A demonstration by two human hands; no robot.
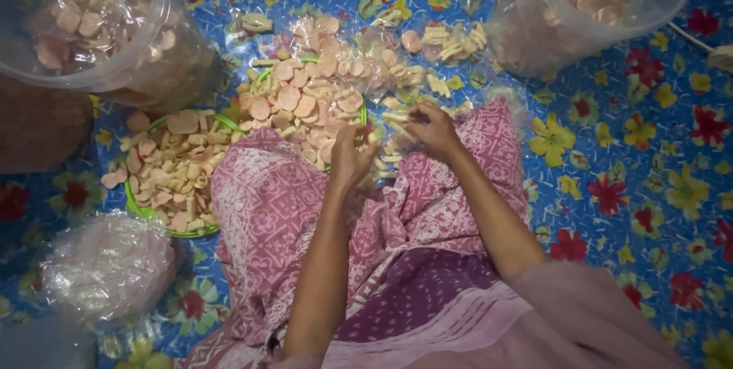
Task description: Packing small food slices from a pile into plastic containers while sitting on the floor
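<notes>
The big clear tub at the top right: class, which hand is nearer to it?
Right. The right hand lies below-left of the clear tub; the left hand sits farther left, over the green tray.

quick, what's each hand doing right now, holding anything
left hand: fingers curled over the pile of pale pink and cream crackers; grip cannot be told.
right hand: fingers pinched at small clear plastic bag; contents unclear.
</notes>
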